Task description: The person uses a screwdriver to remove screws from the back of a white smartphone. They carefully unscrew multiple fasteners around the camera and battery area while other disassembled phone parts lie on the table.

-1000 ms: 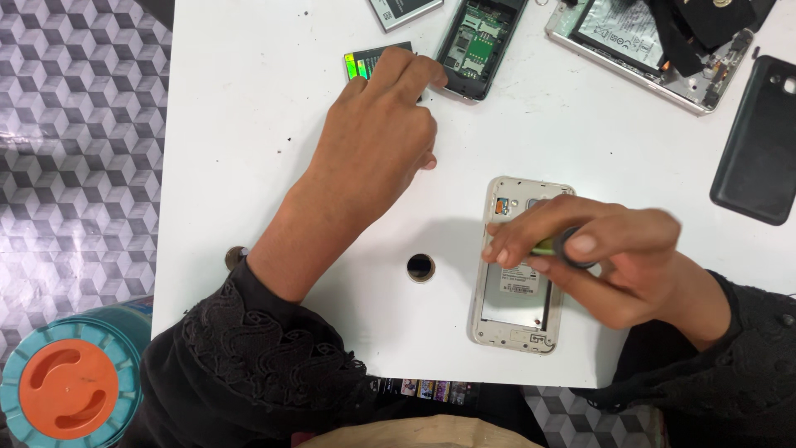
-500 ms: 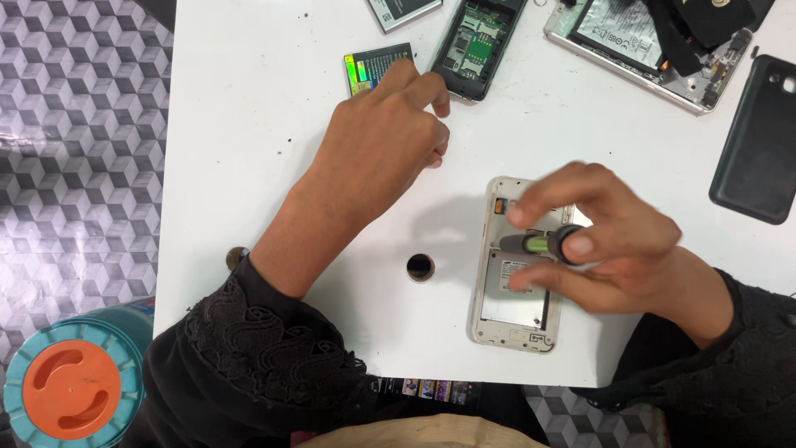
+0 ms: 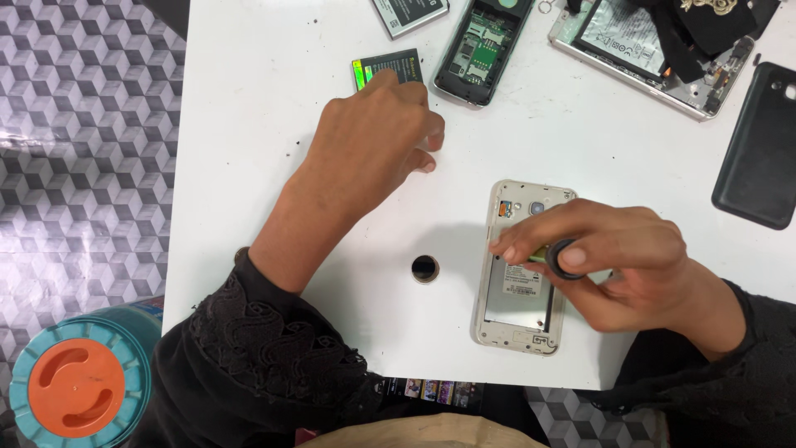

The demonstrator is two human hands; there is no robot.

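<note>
An opened phone (image 3: 521, 319) with a pale gold frame lies back-up near the front edge of the white table (image 3: 265, 166), its battery bay bare. My right hand (image 3: 618, 261) hovers over its upper half, fingers closed around a small screwdriver (image 3: 557, 257) with a green shaft and a dark round cap. My left hand (image 3: 377, 145) rests on the table further back, fingers curled, just in front of a small black battery (image 3: 383, 66) with a green corner. Whether the fingertips pinch anything is hidden.
A second opened dark phone (image 3: 485, 46) and another battery (image 3: 410, 12) lie at the back. A dismantled tablet-like device (image 3: 638, 54) sits at the back right, a black back cover (image 3: 759, 149) at the right edge. A round hole (image 3: 424, 268) pierces the table. A teal drum with orange lid (image 3: 70, 390) stands on the patterned floor.
My right hand has shifted the screwdriver slightly up and left over the phone. My left hand has drawn back a little from the battery.
</note>
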